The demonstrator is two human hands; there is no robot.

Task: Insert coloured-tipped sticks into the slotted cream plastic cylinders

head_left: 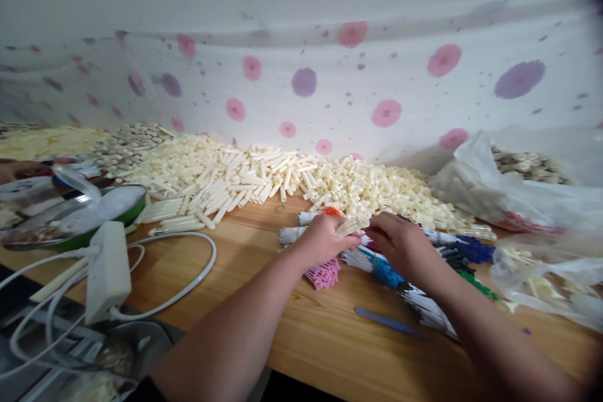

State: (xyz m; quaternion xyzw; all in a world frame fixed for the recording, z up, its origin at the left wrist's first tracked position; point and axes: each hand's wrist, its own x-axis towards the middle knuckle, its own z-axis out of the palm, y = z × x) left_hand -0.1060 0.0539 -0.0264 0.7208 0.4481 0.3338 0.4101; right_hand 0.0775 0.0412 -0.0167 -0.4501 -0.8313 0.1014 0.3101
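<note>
Showing nearest, on the pale wood-grained desk [320, 352], a slim, flat purple strip [389, 321] just below the hands, plus a blocky white plastic power strip [108, 273] with looped white cable [215, 256] off to the left. Just beyond the purple strip, gripping a short, cream, ribbed plastic piece [353, 225] in the left hand [327, 235], pinched between thumb and fingers, raised above the desk. Facing it from the other side with the right hand [391, 235], fingers curled close to the end of the piece; cannot tell whether clamped on it, merely touching, or holding something small. Looks like close two-handed handling of this one piece. By that reading, calls next for a steady left grip and small, exact movements with the right fingertips.

Around and beneath the hands, showing bundles of thin white sticks with coloured ends: a pink-ended bundle [323, 273], a bright-blue-ended bundle [377, 266] and a dark-blue-ended bundle [464, 246]. Farther back, finding a heap of long cream plastic tubes [257, 176] and, beside it, a heap of short cream pieces [372, 185]. At far left, catching part of another person's hand [19, 169]. Behind everything, ending at a white sheet with pink and purple flowers [330, 113].
</note>
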